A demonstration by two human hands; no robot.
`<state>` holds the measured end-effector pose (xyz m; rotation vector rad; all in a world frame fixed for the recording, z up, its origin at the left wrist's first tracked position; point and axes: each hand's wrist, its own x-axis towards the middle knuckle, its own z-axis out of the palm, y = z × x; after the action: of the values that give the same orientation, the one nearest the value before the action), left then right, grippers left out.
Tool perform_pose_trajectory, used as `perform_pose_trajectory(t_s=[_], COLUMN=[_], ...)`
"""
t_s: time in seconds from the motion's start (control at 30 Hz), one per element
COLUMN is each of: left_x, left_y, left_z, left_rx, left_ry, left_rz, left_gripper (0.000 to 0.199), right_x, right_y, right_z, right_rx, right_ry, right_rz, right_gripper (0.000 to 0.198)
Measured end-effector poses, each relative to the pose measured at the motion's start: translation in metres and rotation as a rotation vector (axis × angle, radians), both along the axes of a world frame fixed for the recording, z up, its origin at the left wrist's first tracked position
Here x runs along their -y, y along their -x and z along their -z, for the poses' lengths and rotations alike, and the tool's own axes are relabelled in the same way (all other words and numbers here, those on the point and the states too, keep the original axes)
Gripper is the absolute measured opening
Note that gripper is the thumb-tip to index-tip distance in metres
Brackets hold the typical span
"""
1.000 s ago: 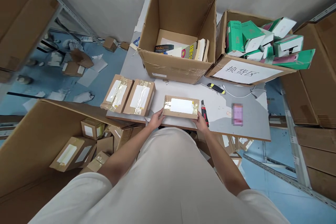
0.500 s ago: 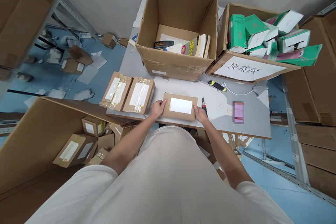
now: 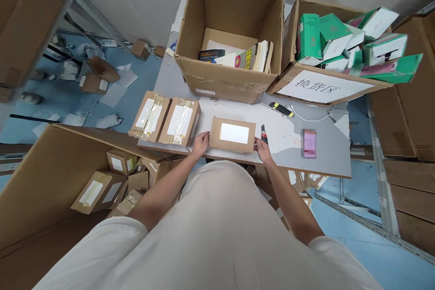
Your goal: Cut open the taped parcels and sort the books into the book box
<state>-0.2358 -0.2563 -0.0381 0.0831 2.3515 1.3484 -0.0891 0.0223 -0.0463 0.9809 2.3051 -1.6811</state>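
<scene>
A flat cardboard box with a white label on top lies near the front edge of the table. My left hand is at its left end, fingers curled against the side. At the opposite end, my right hand has its fingertips on the box's right side. The box is held between the two hands, and the undersides of the fingers are hidden. Just beyond my right hand lies a red and black utility knife. To the left stand two taped cardboard boxes, a nearer one and an outer one.
A tall open carton with books stands at the back of the table. Beside it, another carton holds green-and-white boxes. A yellow-black cutter and a blurred pink item lie rightward. A big carton of parcels is at lower left.
My thumbs have slid off the top of the box to its ends, and my grip looks looser. The box sits slightly farther from me, with more of its front side showing.
</scene>
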Motion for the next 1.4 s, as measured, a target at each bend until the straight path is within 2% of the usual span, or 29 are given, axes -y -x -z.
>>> perform_pose_trajectory(t_s=[0.1, 0.23, 0.3, 0.4, 0.53, 0.67, 0.8, 0.93, 1.1, 1.27, 1.33, 1.4], left_x=[0.016, 0.024, 0.021, 0.016, 0.017, 0.010, -0.008, -0.022, -0.028, -0.029, -0.029, -0.027], left_y=[-0.016, -0.032, -0.036, -0.038, -0.036, -0.028, -0.012, 0.006, 0.018, 0.020, 0.020, 0.018], left_z=[0.011, 0.023, 0.027, 0.027, 0.005, -0.034, -0.061, -0.063, -0.055, -0.054, -0.055, -0.056], left_rx=[0.055, 0.101, 0.116, 0.121, 0.044, -0.089, -0.187, -0.215, -0.226, -0.211, -0.185, -0.149], left_ry=[-0.044, -0.081, -0.124, -0.146, -0.084, 0.076, 0.209, 0.270, 0.303, 0.327, 0.341, 0.343], left_rz=[0.033, 0.083, 0.091, 0.089, 0.136, 0.156, 0.074, 0.063, 0.043, 0.032, 0.033, 0.038], left_gripper=[0.052, 0.065, 0.061, 0.051, 0.045, 0.043, 0.044, 0.044, 0.045, 0.045, 0.045, 0.046], right_x=[0.009, 0.026, 0.034, 0.040, 0.031, 0.012, 0.002, 0.004, 0.004, -0.009, -0.017, -0.024], right_y=[-0.020, -0.030, -0.027, -0.022, -0.020, -0.007, 0.019, 0.041, 0.052, 0.039, 0.025, 0.010], right_z=[0.001, 0.001, 0.001, -0.002, -0.014, -0.037, -0.060, -0.069, -0.063, -0.047, -0.038, -0.028], right_rx=[-0.029, -0.044, -0.052, -0.078, -0.128, -0.080, 0.034, 0.161, 0.173, 0.065, 0.058, 0.151], right_ry=[0.026, 0.087, 0.094, 0.083, 0.027, -0.204, -0.444, -0.500, -0.477, -0.327, -0.399, -0.550], right_rz=[0.000, -0.070, -0.059, 0.005, -0.051, -0.191, -0.313, -0.345, -0.307, -0.240, -0.185, -0.135], right_gripper=[0.057, 0.081, 0.084, 0.075, 0.059, 0.038, 0.043, 0.048, 0.050, 0.054, 0.052, 0.049])
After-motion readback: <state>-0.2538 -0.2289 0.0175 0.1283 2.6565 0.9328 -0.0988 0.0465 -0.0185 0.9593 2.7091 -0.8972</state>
